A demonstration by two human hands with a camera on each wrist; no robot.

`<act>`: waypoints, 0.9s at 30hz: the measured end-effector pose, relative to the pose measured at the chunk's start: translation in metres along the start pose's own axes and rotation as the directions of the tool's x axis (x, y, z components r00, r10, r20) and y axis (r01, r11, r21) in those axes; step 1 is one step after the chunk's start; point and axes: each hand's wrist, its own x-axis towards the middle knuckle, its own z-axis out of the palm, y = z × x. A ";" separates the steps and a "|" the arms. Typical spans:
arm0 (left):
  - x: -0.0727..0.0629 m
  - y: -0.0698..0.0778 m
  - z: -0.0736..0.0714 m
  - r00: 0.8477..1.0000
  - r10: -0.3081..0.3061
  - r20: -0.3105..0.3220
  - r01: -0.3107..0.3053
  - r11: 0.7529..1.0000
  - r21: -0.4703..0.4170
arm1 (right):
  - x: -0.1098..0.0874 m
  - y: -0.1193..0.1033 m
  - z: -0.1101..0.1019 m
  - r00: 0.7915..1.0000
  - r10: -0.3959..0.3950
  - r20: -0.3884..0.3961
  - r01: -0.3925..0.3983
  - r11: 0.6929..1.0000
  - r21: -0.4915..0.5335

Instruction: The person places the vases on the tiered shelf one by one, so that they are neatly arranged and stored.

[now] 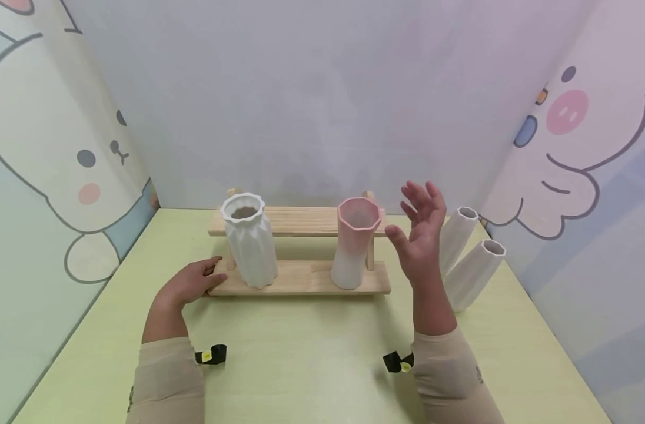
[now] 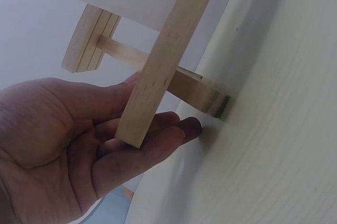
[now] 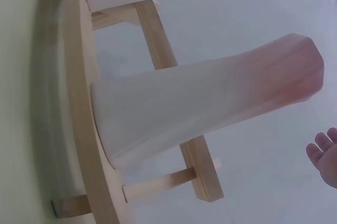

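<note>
A two-tier wooden shelf (image 1: 306, 280) stands on the table, with a pleated white vase (image 1: 255, 250) on the left of its lower board and a pink-and-white vase (image 1: 354, 253) on the right. My left hand (image 1: 187, 282) grips the left end of that lower board; the left wrist view shows thumb above and fingers beneath the board end (image 2: 155, 87). Raised beside the pink-and-white vase, my right hand (image 1: 423, 235) has its fingers spread and holds nothing. In the right wrist view its fingertips (image 3: 315, 153) are apart from that vase (image 3: 210, 97).
Two slim white vases, a rear one (image 1: 457, 235) and a front one (image 1: 473, 277), stand on the table (image 1: 301, 365) to the right of my right hand. A plain wall (image 1: 312, 106) rises behind the shelf. Cartoon-printed panels (image 1: 42, 153) flank the table.
</note>
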 end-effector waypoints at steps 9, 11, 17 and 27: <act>-0.001 -0.002 0.000 1.000 0.005 -0.003 -0.005 1.000 0.003 | 0.012 -0.036 -0.024 0.981 -0.170 -0.094 0.159 0.980 -0.121; -0.001 -0.002 0.000 1.000 0.006 -0.004 -0.006 1.000 0.007 | 0.013 -0.046 -0.027 0.974 -0.190 -0.127 0.170 0.973 -0.153; 0.000 -0.003 -0.001 1.000 0.014 -0.008 -0.014 1.000 0.025 | 0.015 -0.063 -0.037 0.961 -0.184 -0.205 0.146 0.972 -0.186; 0.001 -0.002 0.000 1.000 0.010 -0.008 -0.010 1.000 0.024 | 0.015 -0.063 -0.070 0.965 -0.132 -0.229 0.049 0.941 -0.335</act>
